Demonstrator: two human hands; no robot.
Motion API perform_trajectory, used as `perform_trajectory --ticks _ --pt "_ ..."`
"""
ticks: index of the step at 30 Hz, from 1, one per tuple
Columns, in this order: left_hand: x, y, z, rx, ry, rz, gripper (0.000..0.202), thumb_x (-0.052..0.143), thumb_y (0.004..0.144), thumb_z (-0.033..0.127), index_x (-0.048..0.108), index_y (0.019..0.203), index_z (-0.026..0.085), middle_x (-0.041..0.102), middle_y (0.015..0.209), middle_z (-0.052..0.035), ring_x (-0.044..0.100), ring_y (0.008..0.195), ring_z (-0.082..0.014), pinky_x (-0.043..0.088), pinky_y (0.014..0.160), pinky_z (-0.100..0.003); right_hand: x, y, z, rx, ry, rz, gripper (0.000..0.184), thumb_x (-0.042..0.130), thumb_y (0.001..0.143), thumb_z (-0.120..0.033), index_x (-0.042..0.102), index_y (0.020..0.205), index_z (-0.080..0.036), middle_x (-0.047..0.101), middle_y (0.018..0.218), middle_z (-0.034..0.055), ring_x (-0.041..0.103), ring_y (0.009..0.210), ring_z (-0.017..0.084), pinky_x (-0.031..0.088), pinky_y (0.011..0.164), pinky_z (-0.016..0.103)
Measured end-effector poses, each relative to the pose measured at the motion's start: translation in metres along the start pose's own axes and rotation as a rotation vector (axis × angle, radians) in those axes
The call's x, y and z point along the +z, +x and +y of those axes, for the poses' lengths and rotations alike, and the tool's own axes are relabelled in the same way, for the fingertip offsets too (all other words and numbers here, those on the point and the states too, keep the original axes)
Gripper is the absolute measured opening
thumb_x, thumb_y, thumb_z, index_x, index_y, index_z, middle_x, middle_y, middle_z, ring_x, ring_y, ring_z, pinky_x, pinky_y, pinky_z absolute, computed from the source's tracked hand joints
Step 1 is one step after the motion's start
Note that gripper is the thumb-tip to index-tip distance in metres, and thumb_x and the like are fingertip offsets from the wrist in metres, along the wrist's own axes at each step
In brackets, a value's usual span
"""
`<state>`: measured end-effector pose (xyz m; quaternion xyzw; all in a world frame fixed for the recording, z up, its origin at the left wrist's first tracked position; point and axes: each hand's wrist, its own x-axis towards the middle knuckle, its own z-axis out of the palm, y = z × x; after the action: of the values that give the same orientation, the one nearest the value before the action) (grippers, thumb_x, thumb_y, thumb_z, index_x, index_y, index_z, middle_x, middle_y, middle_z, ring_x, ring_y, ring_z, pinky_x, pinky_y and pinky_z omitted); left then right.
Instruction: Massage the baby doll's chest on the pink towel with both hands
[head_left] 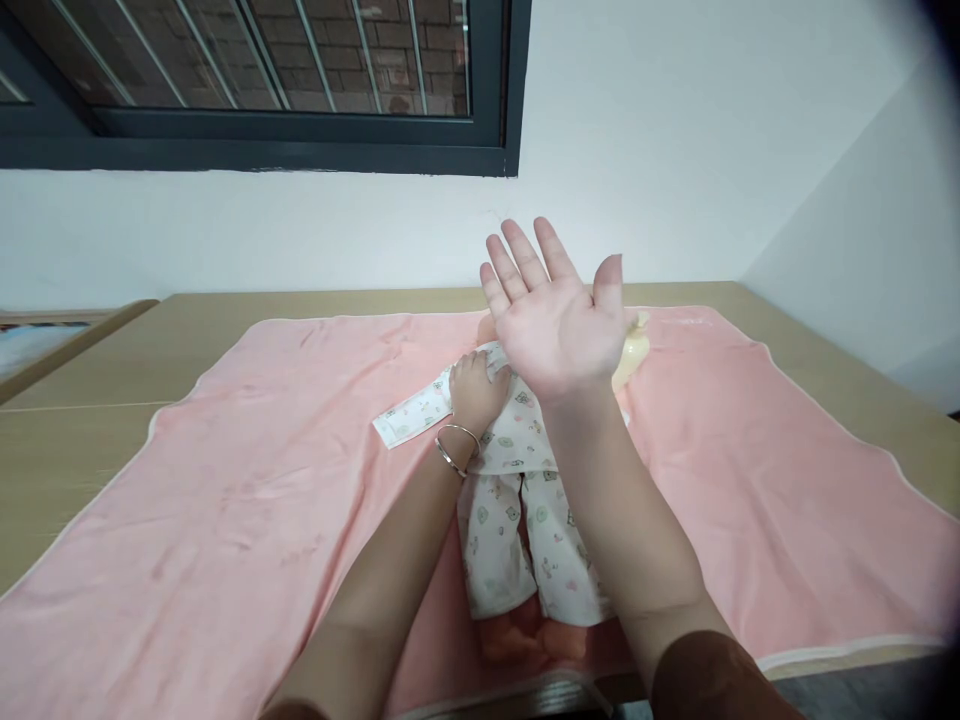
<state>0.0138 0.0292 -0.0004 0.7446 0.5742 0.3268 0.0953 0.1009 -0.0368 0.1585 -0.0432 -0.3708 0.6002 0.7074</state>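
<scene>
A doll lies on its back on a pink blanket, feet toward me. It wears a white printed shirt and matching printed pants. The left sleeve stretches out flat to the side. My left hand, with a silver bracelet at the wrist, is closed on the shirt near that sleeve's shoulder. Above the doll's upper body, my right hand is raised, palm toward me and fingers spread, holding nothing. It hides most of the doll's head and its other arm.
A pale yellow, glossy thing, partly hidden, shows beside my right wrist. The blanket covers much of a wooden table. Behind it stands a white wall with a dark-framed window.
</scene>
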Motion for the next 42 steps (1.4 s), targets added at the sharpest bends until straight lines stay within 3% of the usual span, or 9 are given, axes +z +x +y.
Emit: perform_trajectory --ticks 3,7,10,13,17,29,37,40,42 --pt "0.001 0.001 -0.001 -0.009 0.01 -0.012 0.034 0.051 0.095 0.037 0.064 0.119 0.018 0.068 0.127 -0.0156 0.058 0.124 -0.033 0.042 0.108 -0.047 -0.022 0.012 0.01 0.053 0.041 0.125 0.068 0.008 0.101 -0.067 0.057 0.133 -0.032 0.059 0.142 0.0041 0.039 0.15 0.023 0.033 0.121 0.058" --pt "0.003 0.001 -0.002 -0.042 0.02 -0.003 0.045 0.051 0.095 0.038 0.06 0.132 0.015 0.064 0.138 -0.0161 0.055 0.132 -0.0324 0.039 0.114 -0.047 -0.073 0.024 0.034 0.103 0.034 0.315 0.064 0.009 0.102 -0.063 0.057 0.132 -0.032 0.062 0.14 0.0054 0.049 0.142 0.021 0.039 0.117 0.058" --pt "0.004 0.001 -0.003 -0.054 0.034 -0.004 0.046 0.051 0.094 0.035 0.059 0.134 0.015 0.063 0.141 -0.0155 0.053 0.135 -0.032 0.037 0.117 -0.047 -0.113 0.026 0.054 0.15 -0.066 0.457 0.068 0.008 0.101 -0.063 0.058 0.13 -0.028 0.063 0.14 0.0109 0.054 0.137 0.023 0.042 0.114 0.056" --pt "0.004 0.001 -0.003 -0.054 0.032 -0.013 0.047 0.052 0.093 0.034 0.058 0.135 0.015 0.063 0.141 -0.0152 0.052 0.136 -0.0324 0.037 0.117 -0.048 -0.137 0.025 0.066 0.216 -0.102 0.574 0.07 0.006 0.101 -0.063 0.058 0.129 -0.025 0.059 0.144 0.0151 0.057 0.135 0.024 0.046 0.111 0.054" --pt "0.004 0.001 -0.004 -0.051 0.026 -0.004 0.047 0.051 0.093 0.035 0.058 0.135 0.016 0.063 0.141 -0.0146 0.052 0.136 -0.0323 0.037 0.117 -0.048 -0.142 0.026 0.069 0.234 -0.11 0.605 0.067 0.009 0.101 -0.062 0.056 0.129 -0.024 0.054 0.149 0.0146 0.057 0.135 0.022 0.046 0.111 0.051" --pt "0.004 0.001 -0.003 -0.047 0.025 -0.012 0.047 0.051 0.093 0.035 0.059 0.134 0.014 0.063 0.14 -0.0161 0.052 0.135 -0.0321 0.037 0.117 -0.048 -0.142 0.028 0.07 0.22 -0.17 0.599 0.065 0.007 0.101 -0.059 0.055 0.13 -0.027 0.061 0.137 0.0153 0.058 0.132 0.024 0.044 0.11 0.058" --pt "0.004 0.001 -0.003 -0.047 0.027 -0.006 0.049 0.051 0.094 0.038 0.059 0.135 0.013 0.063 0.14 -0.0159 0.053 0.134 -0.0324 0.037 0.118 -0.048 -0.139 0.023 0.056 0.245 -0.053 0.634 0.06 0.014 0.1 -0.064 0.056 0.122 -0.026 0.054 0.146 0.0145 0.061 0.128 0.022 0.051 0.105 0.05" --pt "0.006 0.0 -0.003 -0.056 0.032 0.002 0.048 0.051 0.094 0.038 0.059 0.136 0.014 0.062 0.142 -0.0159 0.051 0.137 -0.0321 0.035 0.119 -0.048 -0.146 0.018 0.041 0.169 -0.169 0.596 0.058 0.017 0.1 -0.064 0.059 0.119 -0.029 0.057 0.143 0.0137 0.062 0.126 0.024 0.053 0.103 0.052" --pt "0.007 0.0 -0.004 -0.064 0.033 0.003 0.048 0.052 0.094 0.039 0.058 0.136 0.015 0.06 0.144 -0.0157 0.05 0.139 -0.032 0.034 0.12 -0.048 -0.155 0.013 0.032 0.091 -0.363 0.571 0.05 0.028 0.099 -0.062 0.06 0.12 -0.03 0.058 0.142 0.011 0.061 0.126 0.024 0.053 0.103 0.051"
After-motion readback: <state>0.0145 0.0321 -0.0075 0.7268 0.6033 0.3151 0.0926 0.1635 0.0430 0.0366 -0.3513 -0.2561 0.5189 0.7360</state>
